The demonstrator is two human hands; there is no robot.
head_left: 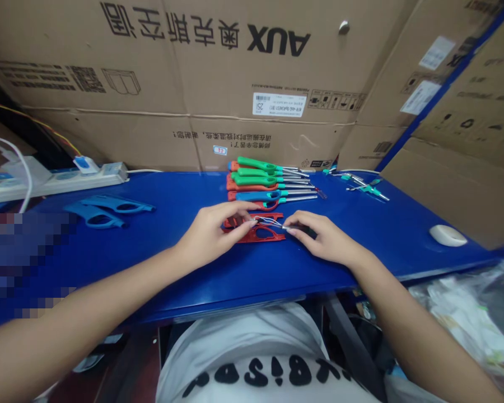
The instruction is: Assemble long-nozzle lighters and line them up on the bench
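My left hand pinches one end of a thin wire assembly with white and dark strands. At the other end, my right hand closes on a short silvery tip of the same assembly; the rest of it is hidden by the fingers. Red handle shell halves lie on the table just beneath the wires, partly covered by my left hand. Behind my hands is a row of long-necked gas lighters with green, red and blue handles, metal tubes pointing right.
Blue handle shells lie at the left, near a white power strip. Loose lighter tubes with teal parts are at the back right. A white oval object sits at the right. Cardboard walls border the blue table.
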